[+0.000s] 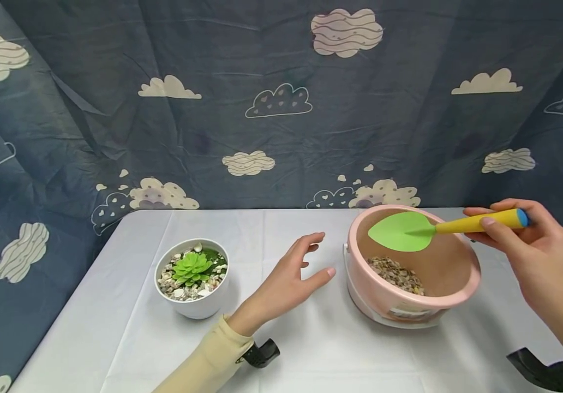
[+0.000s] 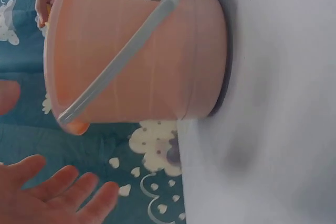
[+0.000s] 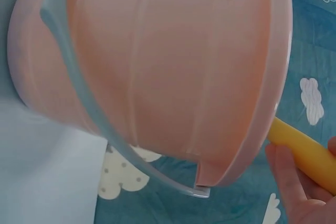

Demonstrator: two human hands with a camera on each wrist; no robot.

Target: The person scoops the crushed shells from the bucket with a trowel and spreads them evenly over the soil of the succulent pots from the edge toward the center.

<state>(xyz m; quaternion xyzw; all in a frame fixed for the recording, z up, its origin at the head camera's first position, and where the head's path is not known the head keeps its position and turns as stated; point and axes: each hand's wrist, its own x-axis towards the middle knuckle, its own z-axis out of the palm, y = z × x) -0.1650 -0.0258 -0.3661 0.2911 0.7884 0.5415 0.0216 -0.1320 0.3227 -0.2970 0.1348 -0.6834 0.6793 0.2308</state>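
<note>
In the head view my right hand [image 1: 539, 245] grips the yellow handle of a toy trowel [image 1: 404, 231]. Its green blade hangs over the mouth of a pink bucket [image 1: 411, 308], level with the rim. Small brown gravel [image 1: 396, 274] lies at the bottom of that bucket. My left hand [image 1: 288, 278] hovers left of the bucket, apart from it, fingers spread and holding nothing. The left wrist view shows the bucket's side with its grey handle [image 2: 123, 56] folded down. In the right wrist view the trowel's yellow handle [image 3: 302, 153] sits between my fingers; the bucket wall hides the blade.
A white pot [image 1: 198, 308] holding a green succulent [image 1: 191, 268] among pale pebbles stands left of my left hand. A white cloth covers the table [image 1: 301, 355]. Behind it hangs a dark blue curtain [image 1: 213, 136] with cloud prints.
</note>
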